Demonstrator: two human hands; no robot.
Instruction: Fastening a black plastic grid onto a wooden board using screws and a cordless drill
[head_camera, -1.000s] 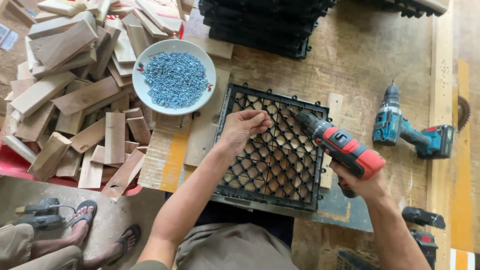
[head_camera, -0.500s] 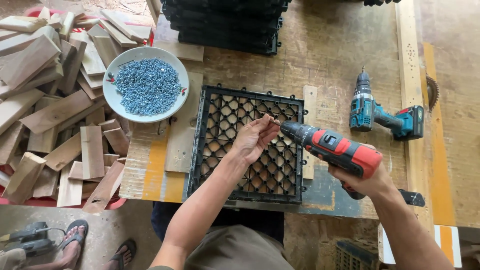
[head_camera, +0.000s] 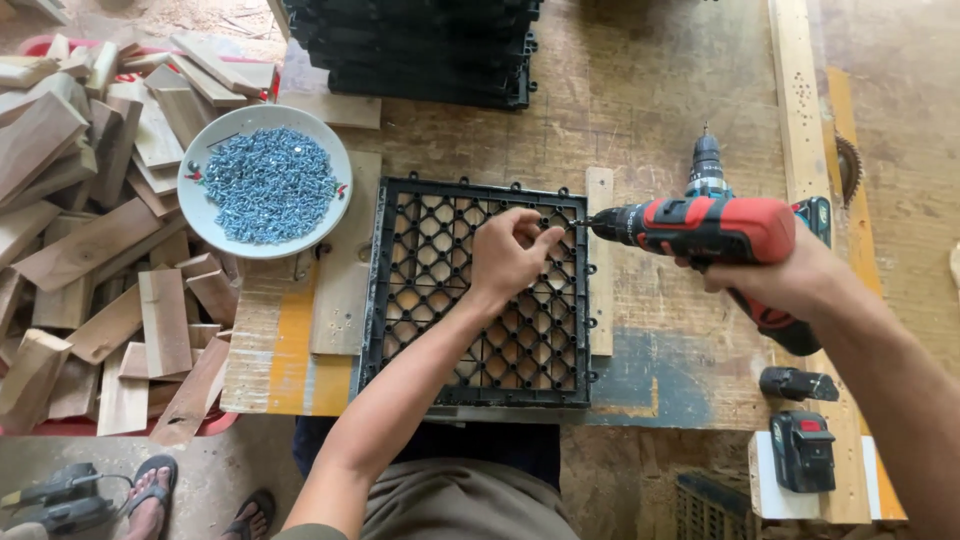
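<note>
A black plastic grid tile (head_camera: 440, 300) lies on the wooden workbench (head_camera: 640, 130) in front of me. My left hand (head_camera: 508, 252) hovers over its upper right part, fingertips pinched on a small screw (head_camera: 570, 225) at the drill's bit. My right hand (head_camera: 775, 275) grips a red and black cordless drill (head_camera: 700, 228), held sideways with its bit pointing left at my left fingers. A white bowl (head_camera: 205, 205) full of bluish screws stands left of the tile.
A pile of short wooden blocks (head_camera: 90, 230) fills the left side. Stacked black tiles (head_camera: 420, 50) sit at the back. A teal drill (head_camera: 707, 168) lies behind the red one. Battery packs (head_camera: 803, 440) rest at lower right. Someone's sandalled feet (head_camera: 155, 495) show at bottom left.
The drill has swung from pointing diagonally to lying level, its bit now meeting my left fingers. My left hand moved to the tile's upper right edge.
</note>
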